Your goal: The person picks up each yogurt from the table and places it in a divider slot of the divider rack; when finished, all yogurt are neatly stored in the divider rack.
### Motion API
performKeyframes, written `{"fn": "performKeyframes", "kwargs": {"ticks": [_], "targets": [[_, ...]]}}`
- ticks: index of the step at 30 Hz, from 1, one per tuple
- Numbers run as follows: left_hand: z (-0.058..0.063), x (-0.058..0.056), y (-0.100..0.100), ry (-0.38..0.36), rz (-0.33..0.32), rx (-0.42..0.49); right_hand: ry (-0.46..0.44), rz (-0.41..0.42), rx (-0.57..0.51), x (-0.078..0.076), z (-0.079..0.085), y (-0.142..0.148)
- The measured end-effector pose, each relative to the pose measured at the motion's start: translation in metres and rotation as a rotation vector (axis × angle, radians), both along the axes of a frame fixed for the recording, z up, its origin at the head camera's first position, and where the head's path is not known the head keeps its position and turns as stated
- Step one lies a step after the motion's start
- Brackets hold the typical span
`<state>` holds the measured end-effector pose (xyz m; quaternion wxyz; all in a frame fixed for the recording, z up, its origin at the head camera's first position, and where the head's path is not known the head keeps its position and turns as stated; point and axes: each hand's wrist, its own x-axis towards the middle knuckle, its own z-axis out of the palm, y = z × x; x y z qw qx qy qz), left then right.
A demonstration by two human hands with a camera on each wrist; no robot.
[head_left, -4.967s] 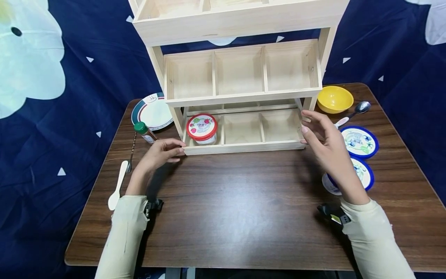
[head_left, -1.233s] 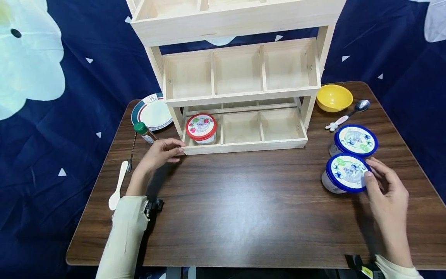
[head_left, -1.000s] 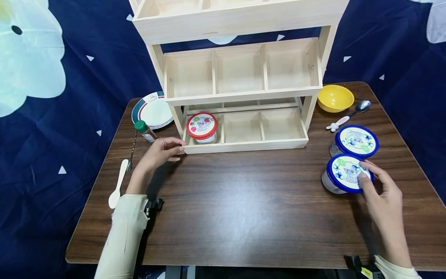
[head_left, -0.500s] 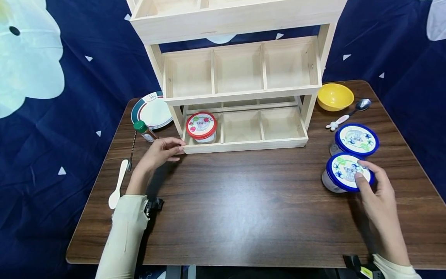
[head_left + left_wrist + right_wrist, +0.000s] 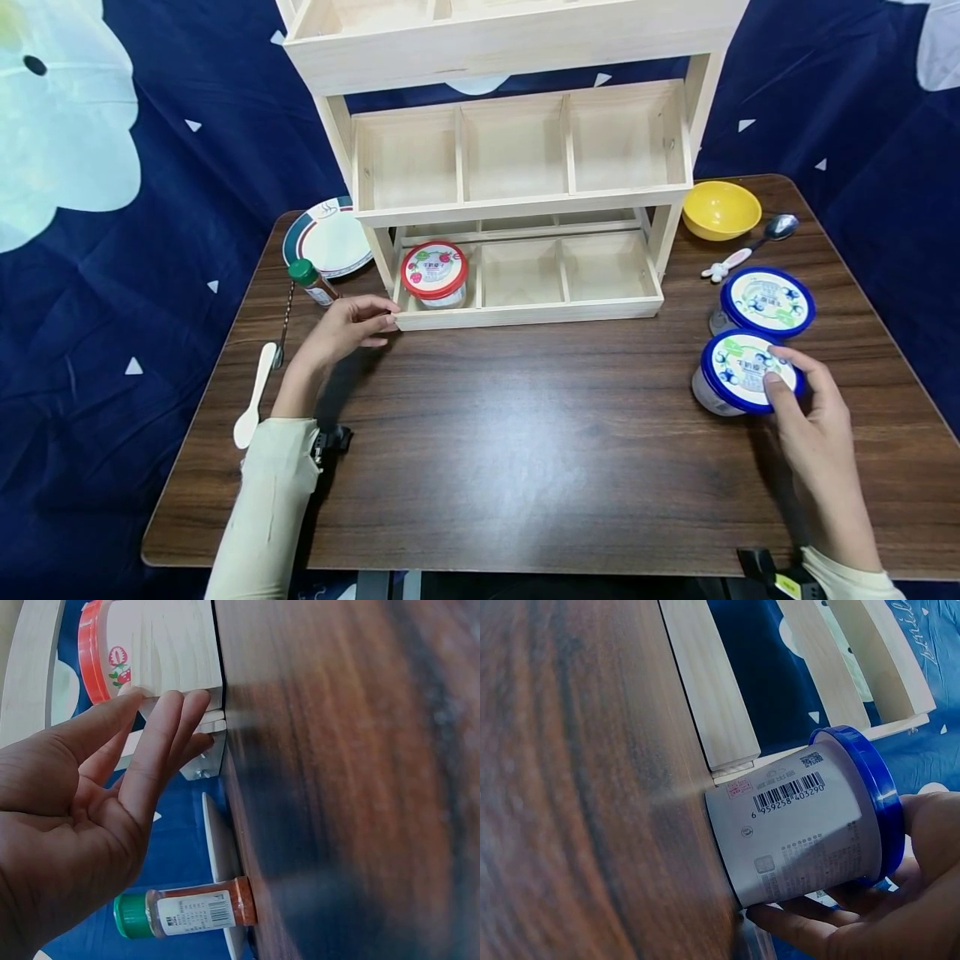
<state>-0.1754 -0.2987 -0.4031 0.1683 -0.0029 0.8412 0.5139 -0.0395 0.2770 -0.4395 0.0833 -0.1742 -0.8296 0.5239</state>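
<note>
My left hand [image 5: 347,333] has its fingertips at the front left corner of the wooden shelf's lowest tray [image 5: 525,315]. Its fingers are nearly straight in the left wrist view, touching the end of the wood. In that tray's left compartment stands a plastic tub with a red lid [image 5: 433,271]. My right hand [image 5: 821,446] holds the nearer of two blue-lidded tubs [image 5: 738,367], thumb and forefinger over the lid's right side. This tub [image 5: 795,825] stands upright on the table, its barcode facing the right wrist camera. The second blue-lidded tub [image 5: 768,302] is just behind it.
A yellow bowl [image 5: 722,211] and a spoon with a rabbit handle [image 5: 726,264] lie at back right. Plates [image 5: 333,237], a green-capped spice bottle [image 5: 313,283] and a white spoon [image 5: 255,400] are at left. Higher shelf trays [image 5: 517,154] overhang the lowest one.
My right hand has left the lowest tray's right end and come to the nearer blue-lidded tub, shifting left over its lid. The left hand stays at the tray corner.
</note>
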Motion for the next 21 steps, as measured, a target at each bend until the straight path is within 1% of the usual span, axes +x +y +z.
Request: {"fn": "performKeyframes", "kwargs": {"ticks": [6,12,18,21], "targets": [[0.001,-0.001,0.001,-0.005,0.001,0.007,-0.004,-0.014,0.008,0.0,0.0,0.0],[0.001,-0.002,0.001,-0.003,-0.005,0.009,0.019,0.004,0.026,0.001,0.004,0.001],[0.001,-0.001,0.001,-0.011,-0.003,0.003,0.071,0.006,0.047,0.004,0.013,0.007],[0.001,0.0,0.001,-0.012,-0.001,0.002,0.093,-0.005,0.079,0.004,0.019,0.01]]}}
